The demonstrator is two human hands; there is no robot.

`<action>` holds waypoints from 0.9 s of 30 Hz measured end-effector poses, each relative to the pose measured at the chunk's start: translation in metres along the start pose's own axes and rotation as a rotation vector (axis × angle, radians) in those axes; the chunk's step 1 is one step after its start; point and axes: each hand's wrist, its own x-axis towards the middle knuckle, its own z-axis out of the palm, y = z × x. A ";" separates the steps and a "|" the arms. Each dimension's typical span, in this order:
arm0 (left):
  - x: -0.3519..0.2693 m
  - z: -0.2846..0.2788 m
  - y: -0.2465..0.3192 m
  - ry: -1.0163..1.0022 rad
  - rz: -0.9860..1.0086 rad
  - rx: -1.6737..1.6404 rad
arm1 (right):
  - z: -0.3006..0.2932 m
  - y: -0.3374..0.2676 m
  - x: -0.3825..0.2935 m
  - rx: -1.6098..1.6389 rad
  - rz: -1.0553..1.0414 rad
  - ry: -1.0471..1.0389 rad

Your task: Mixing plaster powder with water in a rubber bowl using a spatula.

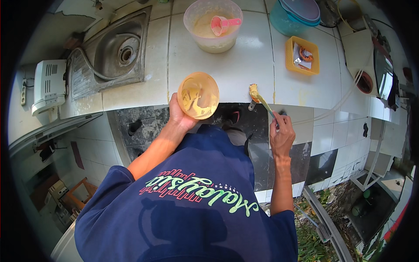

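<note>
My left hand [178, 114] grips a light orange plastic bowl [209, 88] from its lower left side. The bowl is tilted, so its inside faces me, and glossy yellow paste streaks the wall. In my right hand [282, 134] is the handle of a spatula or brush [262, 100]; thick yellow-orange paste coats its head, which hides its exact kind. The coated head is over the counter's front edge, to the right of the bowl and apart from it. Farther back stands a translucent pinkish tub [214, 46] holding a pale floury mixture [204, 25] and a pink measuring cup [220, 26].
A steel sink [108, 46] is set into the white tiled counter [242, 68] at left, beside a white appliance [50, 83]. A yellow plastic basket [302, 70] and a lidded teal container [284, 21] stand at right. Thin clear hoses [340, 104] cross the counter edge.
</note>
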 end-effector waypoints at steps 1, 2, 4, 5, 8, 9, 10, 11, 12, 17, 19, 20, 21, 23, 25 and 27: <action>0.000 -0.001 0.000 -0.008 -0.001 0.004 | 0.000 0.001 0.000 -0.009 -0.025 0.007; 0.000 -0.001 0.000 -0.033 -0.012 -0.004 | -0.001 0.001 -0.001 0.004 -0.022 0.004; 0.000 -0.001 0.000 -0.014 0.004 0.014 | -0.001 0.002 0.000 0.019 -0.015 -0.002; 0.000 -0.001 -0.001 -0.019 -0.006 0.004 | -0.001 0.003 0.001 0.035 -0.040 0.039; -0.001 0.001 -0.002 -0.016 -0.005 -0.002 | -0.001 0.005 0.005 0.046 -0.061 0.078; -0.001 0.001 -0.003 -0.035 0.002 0.011 | 0.000 0.005 0.006 0.049 -0.041 0.089; -0.002 0.002 -0.004 -0.011 0.014 0.034 | 0.000 0.006 0.006 0.042 -0.058 0.080; -0.002 0.002 -0.004 -0.013 0.012 0.046 | 0.001 0.006 0.007 0.039 -0.060 0.068; -0.002 0.002 -0.005 0.012 0.026 0.058 | 0.001 0.007 0.007 0.050 -0.039 0.046; -0.004 -0.004 -0.004 -0.013 -0.024 0.007 | 0.001 0.009 0.001 0.027 -0.075 0.020; -0.004 -0.007 -0.005 -0.027 -0.010 0.008 | 0.001 0.010 0.001 0.036 -0.083 0.029; -0.004 -0.008 -0.005 -0.023 -0.026 -0.003 | 0.002 0.010 0.001 0.036 -0.069 0.040; -0.004 -0.008 -0.006 -0.028 -0.011 0.003 | 0.002 0.010 0.002 0.042 -0.030 0.052; -0.005 -0.009 -0.007 -0.013 -0.017 0.012 | 0.004 0.011 0.003 0.046 -0.058 0.050; -0.005 -0.009 -0.008 -0.003 -0.004 0.017 | 0.004 0.012 0.003 0.056 -0.059 0.048; -0.006 -0.010 -0.009 0.003 -0.009 0.010 | 0.003 0.013 0.002 0.075 -0.079 0.030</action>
